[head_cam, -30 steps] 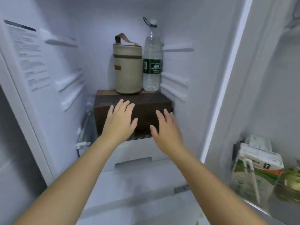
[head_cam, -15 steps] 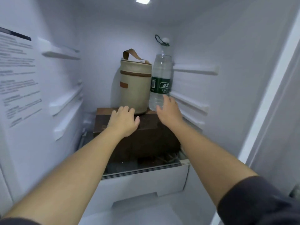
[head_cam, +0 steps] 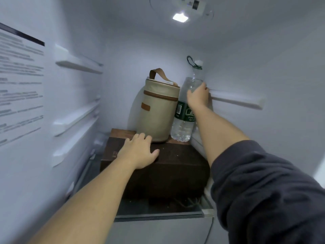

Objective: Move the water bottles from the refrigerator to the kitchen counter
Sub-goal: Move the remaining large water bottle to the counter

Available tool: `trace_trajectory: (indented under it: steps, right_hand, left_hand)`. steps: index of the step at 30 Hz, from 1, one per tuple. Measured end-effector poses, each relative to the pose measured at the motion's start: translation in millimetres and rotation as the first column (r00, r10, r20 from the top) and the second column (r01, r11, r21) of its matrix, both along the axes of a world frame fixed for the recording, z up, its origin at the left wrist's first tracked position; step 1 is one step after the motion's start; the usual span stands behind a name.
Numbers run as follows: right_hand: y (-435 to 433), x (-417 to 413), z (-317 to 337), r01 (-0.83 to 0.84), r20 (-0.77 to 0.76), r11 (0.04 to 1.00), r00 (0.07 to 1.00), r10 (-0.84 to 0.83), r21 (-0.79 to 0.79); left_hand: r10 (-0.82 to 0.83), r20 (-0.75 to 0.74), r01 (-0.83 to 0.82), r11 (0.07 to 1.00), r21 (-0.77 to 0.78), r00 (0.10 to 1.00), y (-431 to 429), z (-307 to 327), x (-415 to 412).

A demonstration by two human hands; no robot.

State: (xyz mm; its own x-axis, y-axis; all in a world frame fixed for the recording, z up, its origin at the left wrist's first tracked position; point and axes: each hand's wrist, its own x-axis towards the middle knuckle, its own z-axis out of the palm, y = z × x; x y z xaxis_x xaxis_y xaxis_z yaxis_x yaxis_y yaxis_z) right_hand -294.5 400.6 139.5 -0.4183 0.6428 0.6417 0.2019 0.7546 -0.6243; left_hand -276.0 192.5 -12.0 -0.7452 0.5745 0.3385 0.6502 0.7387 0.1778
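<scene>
A clear water bottle [head_cam: 182,126] with a green label and a white cap stands at the back right of the refrigerator, on top of a dark brown box [head_cam: 168,166]. My right hand [head_cam: 197,96] is wrapped around the bottle's upper body, just above the label. The bottle leans slightly to the right at its top. My left hand [head_cam: 140,151] rests flat on the top of the brown box, fingers relaxed, near the base of a beige bag.
A beige cylindrical bag [head_cam: 158,110] with a brown strap stands on the box just left of the bottle, touching it. White shelf rails [head_cam: 237,101] run along both side walls. A glass shelf [head_cam: 158,211] lies under the box. The light [head_cam: 180,17] glows overhead.
My right hand rose from the bottle's base to its upper body and closed around it. My left hand stayed on the box. The camera moved deeper into the refrigerator.
</scene>
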Motion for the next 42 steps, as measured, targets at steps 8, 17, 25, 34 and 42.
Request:
trace_trajectory:
  steps: [8, 17, 25, 34, 42]
  right_hand:
    - [-0.8, -32.9, 21.9, 0.153, -0.032, 0.988, 0.988, -0.152, 0.026]
    - [6.1, -12.6, 38.8, 0.034, -0.008, 0.999, 0.999, -0.034, -0.023]
    - [-19.0, 32.2, 40.1, -0.010, -0.091, 1.000, 0.996, 0.010, 0.008]
    - [-44.8, 77.9, 24.7, -0.260, -0.420, 0.963, 0.884, 0.207, -0.072]
    - [-57.7, 140.7, 51.0, -0.321, -0.506, 0.937, 0.836, 0.213, -0.136]
  left_hand:
    - [0.003, -0.024, -0.002, 0.999, 0.041, 1.000, 0.2, -2.0, -0.1]
    - [-0.004, -0.015, 0.005, 0.999, 0.038, 1.000, 0.8, -1.4, -1.2]
    - [-0.021, -0.045, 0.022, 0.999, 0.034, 0.999, -0.8, -0.9, 1.4]
    - [-0.021, -0.045, 0.023, 0.999, 0.032, 0.999, -0.9, -0.2, 1.7]
    - [-0.030, -0.091, 0.039, 0.994, 0.099, 0.995, -1.1, -3.0, 1.0]
